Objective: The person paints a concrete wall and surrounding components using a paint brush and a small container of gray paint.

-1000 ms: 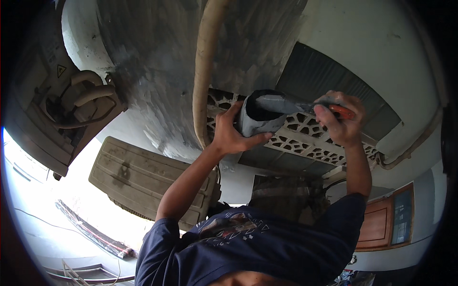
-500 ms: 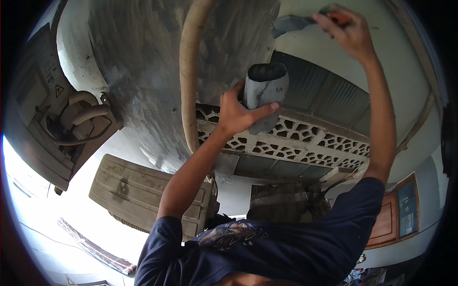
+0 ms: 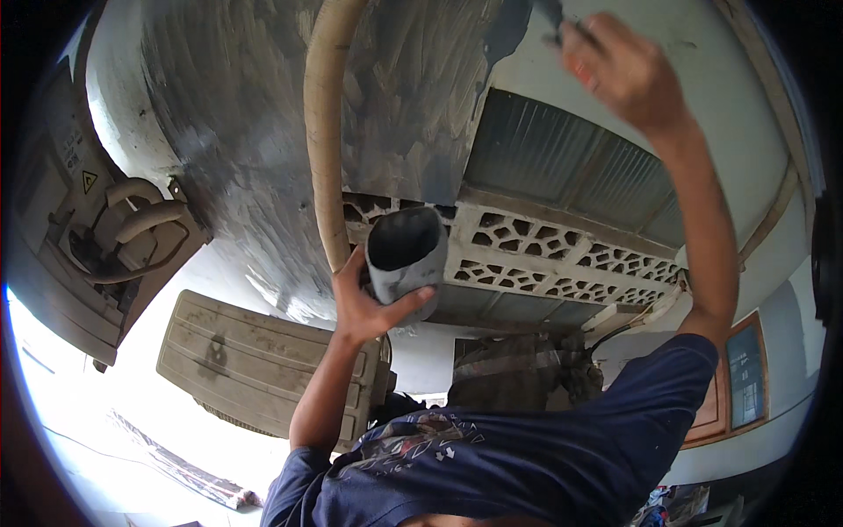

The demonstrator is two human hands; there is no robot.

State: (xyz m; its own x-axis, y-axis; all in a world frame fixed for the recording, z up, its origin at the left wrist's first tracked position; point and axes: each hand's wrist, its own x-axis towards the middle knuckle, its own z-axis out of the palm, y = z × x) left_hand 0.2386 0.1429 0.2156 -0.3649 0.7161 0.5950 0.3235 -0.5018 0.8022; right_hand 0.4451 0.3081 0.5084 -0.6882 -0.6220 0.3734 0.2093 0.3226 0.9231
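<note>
My left hand (image 3: 373, 303) is wrapped around a grey-smeared container (image 3: 408, 281) with an open top and a dark, coated inside. It is held up in front of the wall, its mouth tilted toward me. Raised high at the upper right, my right hand (image 3: 628, 75) is closed around the orange-and-black handle of a paintbrush (image 3: 551, 10). Motion blurs this hand, and the brush head is partly cut off by the top edge. Beside the brush, a patch of wet dark grey paint (image 3: 507, 35) with drips running down lies on the wall, at the border of the streaky grey area (image 3: 237, 114).
A thick wrapped pipe (image 3: 325, 132) runs down the wall near the container. Outdoor air-conditioner units (image 3: 255, 351) are at lower left and far left (image 3: 79, 272). Ventilation blocks (image 3: 527, 237) and a ribbed window (image 3: 536, 145) sit behind. A wooden door (image 3: 707, 413) stands at right.
My left hand has lowered the container and moved it left. The paintbrush has swung up toward the top edge, its head now partly out of view. The whole view has shifted slightly.
</note>
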